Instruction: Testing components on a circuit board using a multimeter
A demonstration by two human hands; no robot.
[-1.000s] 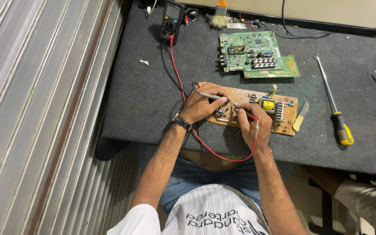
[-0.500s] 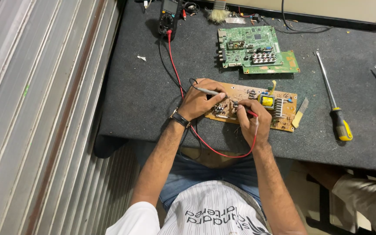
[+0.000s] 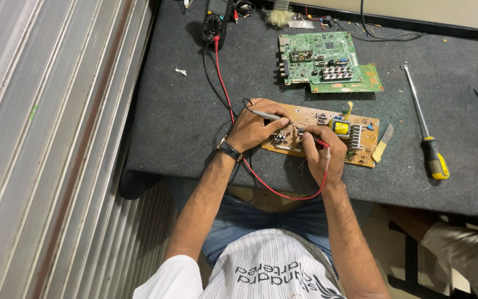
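Currently, your left hand (image 3: 258, 128) is closed on a slim grey-black test probe (image 3: 265, 115), pinched between thumb and fingers, with the probe lying across the left end of the tan rectangular circuit board (image 3: 360, 145). Your right hand (image 3: 323, 155) is closed around a red-tipped test probe (image 3: 321, 143), with its tip set down on the components near the board's middle. Both hands rest on the board, just beside each other.

The tan board lies flat on the dark grey counter (image 3: 183, 111), near its front edge. It carries a yellow block component (image 3: 341, 128) and a finned metal part just to the right of your right hand.

A red lead (image 3: 222, 77) and a black lead run from the probes back to the black handheld meter (image 3: 217, 22) at the counter's far edge. A green circuit board (image 3: 322, 61) lies beyond the tan one, apart from it. A long screwdriver with a black-and-yellow handle (image 3: 434, 158) lies to the right, well clear of both hands.
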